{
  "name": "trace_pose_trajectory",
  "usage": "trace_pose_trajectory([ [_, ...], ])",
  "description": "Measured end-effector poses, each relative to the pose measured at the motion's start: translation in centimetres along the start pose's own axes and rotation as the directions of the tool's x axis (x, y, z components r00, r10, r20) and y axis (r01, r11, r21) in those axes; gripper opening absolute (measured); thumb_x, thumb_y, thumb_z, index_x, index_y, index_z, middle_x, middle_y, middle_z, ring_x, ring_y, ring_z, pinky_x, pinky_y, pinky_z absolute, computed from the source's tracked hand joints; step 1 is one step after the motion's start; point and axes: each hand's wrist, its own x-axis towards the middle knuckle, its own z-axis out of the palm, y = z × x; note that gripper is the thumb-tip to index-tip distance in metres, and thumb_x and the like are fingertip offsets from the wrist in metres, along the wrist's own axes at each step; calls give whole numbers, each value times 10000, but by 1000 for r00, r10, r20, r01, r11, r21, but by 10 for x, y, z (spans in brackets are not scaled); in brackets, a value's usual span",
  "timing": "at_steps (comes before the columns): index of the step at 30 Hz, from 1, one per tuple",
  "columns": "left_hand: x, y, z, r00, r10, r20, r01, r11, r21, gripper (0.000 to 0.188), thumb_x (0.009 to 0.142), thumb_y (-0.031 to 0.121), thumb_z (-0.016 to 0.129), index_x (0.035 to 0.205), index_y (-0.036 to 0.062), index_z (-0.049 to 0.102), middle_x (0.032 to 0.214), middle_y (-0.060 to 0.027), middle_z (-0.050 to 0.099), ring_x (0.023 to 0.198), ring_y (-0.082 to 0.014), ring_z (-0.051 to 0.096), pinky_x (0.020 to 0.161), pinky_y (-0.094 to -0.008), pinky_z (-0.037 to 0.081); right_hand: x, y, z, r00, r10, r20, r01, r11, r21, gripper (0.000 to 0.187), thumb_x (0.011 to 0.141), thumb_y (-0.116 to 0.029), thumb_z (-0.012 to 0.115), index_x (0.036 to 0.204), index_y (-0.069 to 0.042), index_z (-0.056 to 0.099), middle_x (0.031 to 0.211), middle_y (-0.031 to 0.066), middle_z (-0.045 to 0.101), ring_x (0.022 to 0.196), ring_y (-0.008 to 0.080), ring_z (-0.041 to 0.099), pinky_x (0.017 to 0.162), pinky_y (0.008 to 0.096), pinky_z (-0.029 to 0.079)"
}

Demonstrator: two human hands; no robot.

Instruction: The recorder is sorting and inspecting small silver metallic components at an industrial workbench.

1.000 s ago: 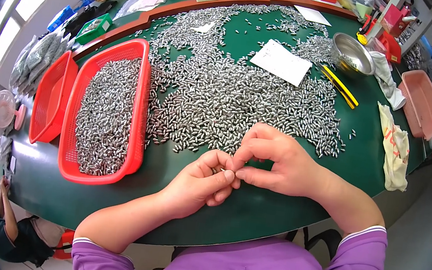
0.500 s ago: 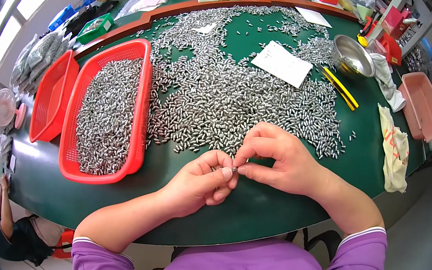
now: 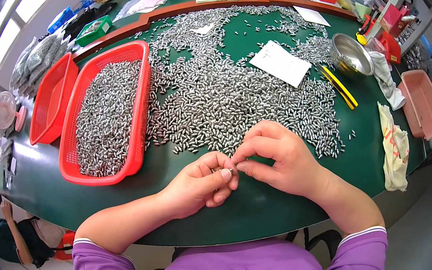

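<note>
My left hand point(image 3: 203, 183) is closed, with its thumb pressed over the curled fingers and a small metal part just showing at the fingertips. Against those fingertips comes my right hand point(image 3: 282, 159), its thumb and forefinger in a pinch; anything between them is too small or hidden to make out. Just beyond both hands spreads a large heap of small silvery bullet-shaped metal parts point(image 3: 231, 101). To the left, a red plastic basket point(image 3: 136, 149) is filled with similar parts.
An empty-looking red basket point(image 3: 47, 107) stands farther left. On or beside the heap lie a white paper point(image 3: 280, 62), yellow-handled tweezers or pliers point(image 3: 339, 88) and a steel bowl point(image 3: 364, 67). A cloth bag point(image 3: 393, 147) lies right. Another person point(image 3: 17, 234) is at lower left.
My right fingertips have shifted slightly, and the small part between the hands shows less. My left hand stays nearly still. The other person's arm has moved at lower left.
</note>
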Motion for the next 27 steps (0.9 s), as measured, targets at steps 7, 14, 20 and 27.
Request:
trace_pose_trajectory([
  [7,0,-1,1,999,44,-10,-44,999,-7,113,1028,175,437,1068,80,481,922,-55,563,610,-85,459,497,-199,361,-1,0,-6,994,71,-77,-79,991,-110,157,751,-65,740,892,-115,693,866,36,614,826,204,616,720,328,503],
  [14,0,-1,1,998,56,6,-56,998,-29,146,1034,176,406,1073,69,498,910,-61,564,617,-92,456,511,-214,369,-1,0,-7,995,21,-98,-40,979,-198,145,746,-66,740,871,-116,687,851,29,616,812,214,609,724,343,487],
  [20,1,0,0,998,53,16,-52,997,-49,143,1032,171,413,1070,64,501,910,-59,564,617,-92,450,512,-219,364,-2,0,-9,995,50,-89,-68,974,-216,132,750,-67,735,863,-108,682,831,31,614,807,219,601,727,346,481],
  [27,0,1,4,997,35,-64,-37,999,-31,92,1018,160,455,1044,78,487,891,-62,547,591,-82,410,495,-213,324,-2,2,-14,998,67,21,-59,962,-266,111,726,-88,728,822,-108,676,815,30,593,815,230,593,718,358,485],
])
